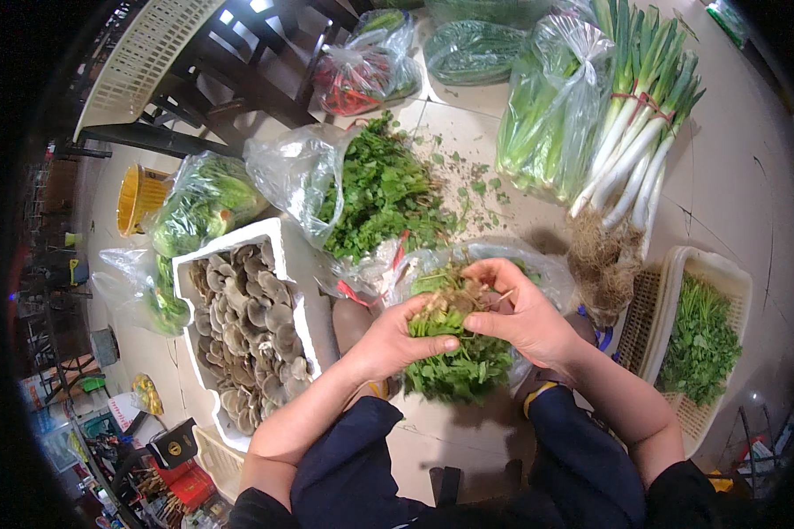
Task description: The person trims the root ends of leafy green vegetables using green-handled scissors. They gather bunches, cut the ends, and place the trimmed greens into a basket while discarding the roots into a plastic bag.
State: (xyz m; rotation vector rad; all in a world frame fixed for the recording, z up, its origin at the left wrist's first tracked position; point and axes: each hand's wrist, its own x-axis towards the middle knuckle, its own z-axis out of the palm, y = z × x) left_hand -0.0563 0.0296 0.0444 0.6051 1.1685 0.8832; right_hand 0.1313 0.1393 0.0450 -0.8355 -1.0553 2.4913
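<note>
Between my knees, my left hand (397, 337) holds a bunch of leafy green herbs, probably coriander (460, 373), with the leaves hanging toward me. The thumb lies across the stems. My right hand (526, 324) has its thumb and fingers bent around the brownish roots (460, 297) at the bunch's upper end; its fingertips are partly hidden. Beneath the hands an opened clear plastic bag (552, 264) is spread, with some greens in it. Just beyond lies a larger pile of the same herbs (384, 192), partly in another clear bag (298, 168).
At left stands a white foam box (281, 248) of oyster mushrooms (248, 330). A plastic basket (734, 317) with trimmed greens (698, 344) is at right. Tied scallions (635, 125) and bagged celery (549, 125) lie ahead. Leaf scraps (480, 192) litter the tiles. A yellow bucket (135, 198) is far left.
</note>
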